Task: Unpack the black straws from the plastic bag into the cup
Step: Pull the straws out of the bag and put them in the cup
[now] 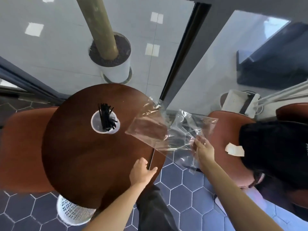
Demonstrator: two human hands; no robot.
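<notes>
Brown counter point(80, 164) carries the left hand point(141, 170) near its edge, fingers loose and grasping nothing. Right of it, the right hand point(202, 150) pinches the clear plastic bag point(166, 130). Farther left, black straws point(106, 115) stand in the cup point(95, 125).

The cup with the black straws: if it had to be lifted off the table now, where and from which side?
Grip the cup round its clear side wall below the rim, coming in level from the near side with the free left hand. The black straws fan out above the mouth, so a grasp from the top is blocked.
</notes>
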